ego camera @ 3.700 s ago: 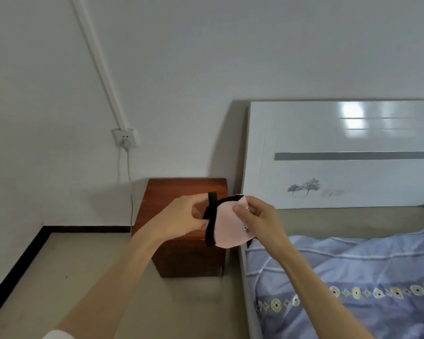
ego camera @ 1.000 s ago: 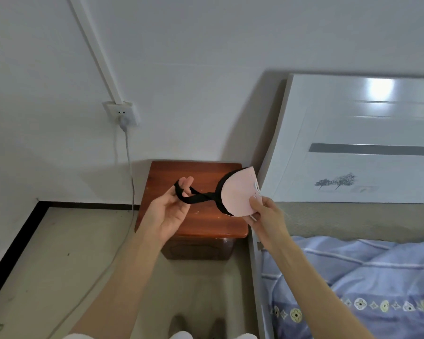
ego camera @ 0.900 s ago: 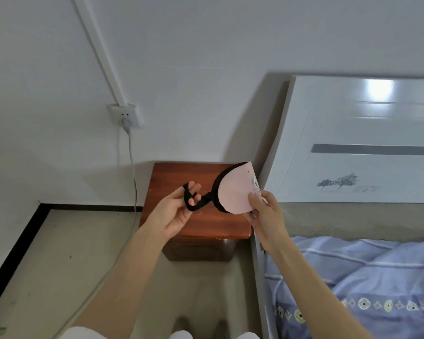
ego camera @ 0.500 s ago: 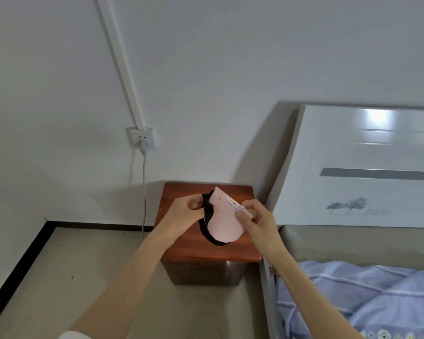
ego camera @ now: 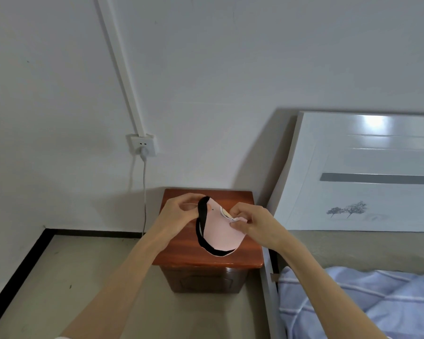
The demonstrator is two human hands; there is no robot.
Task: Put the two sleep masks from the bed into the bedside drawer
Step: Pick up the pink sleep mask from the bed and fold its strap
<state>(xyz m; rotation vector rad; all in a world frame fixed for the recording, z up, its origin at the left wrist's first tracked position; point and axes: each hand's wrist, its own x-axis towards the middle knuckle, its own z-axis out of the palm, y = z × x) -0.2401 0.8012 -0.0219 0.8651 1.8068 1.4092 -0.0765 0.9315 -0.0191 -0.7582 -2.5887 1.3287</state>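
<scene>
A pink sleep mask (ego camera: 220, 232) with a black edge and black strap is folded and held up in the air over the top of the reddish-brown bedside cabinet (ego camera: 181, 250). My left hand (ego camera: 179, 214) pinches its black strap at the left side. My right hand (ego camera: 250, 222) grips the mask's right edge. The cabinet's drawer front (ego camera: 203, 280) faces me and is closed. I see only this one mask; no second mask shows.
The white headboard (ego camera: 367, 177) and the bed with a blue patterned quilt (ego camera: 353, 304) lie to the right of the cabinet. A wall socket (ego camera: 143, 145) with a white cable hanging down sits left of the cabinet. Beige floor (ego camera: 66, 277) spreads at the left.
My left hand had pulled the strap out to the left, then came back in to the mask. Both hands now hold it folded together, lower over the cabinet top.
</scene>
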